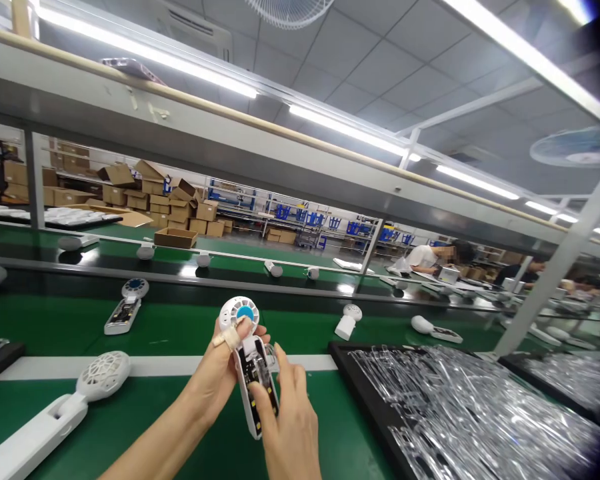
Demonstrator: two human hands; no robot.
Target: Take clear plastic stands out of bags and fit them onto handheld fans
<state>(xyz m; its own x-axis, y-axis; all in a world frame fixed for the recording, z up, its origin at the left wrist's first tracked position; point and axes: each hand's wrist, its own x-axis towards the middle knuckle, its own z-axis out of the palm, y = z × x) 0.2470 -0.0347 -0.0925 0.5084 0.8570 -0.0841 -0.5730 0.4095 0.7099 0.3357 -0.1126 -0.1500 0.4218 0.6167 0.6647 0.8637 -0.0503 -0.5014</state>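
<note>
My left hand [223, 363], with a strip of tape round its thumb, grips a small white handheld fan [251, 400] near the neck. The fan's round head with a blue centre points up, and its handle lies open, showing a dark circuit board with yellow spots. At the handle my right hand [293, 407] has its thumb over the board and its forefinger at the far edge. Between these fingers is a clear plastic piece [270, 360], partly inside the handle; how far it sits in is hidden.
A black tray [365, 407] heaped with clear plastic pieces [460, 400] stands at right. Another white fan [55, 417] lies at left. On the green conveyor belt [180, 340] lie an open-handled fan [125, 310] and several others. A shelf [230, 157] crosses overhead; co-workers sit far right.
</note>
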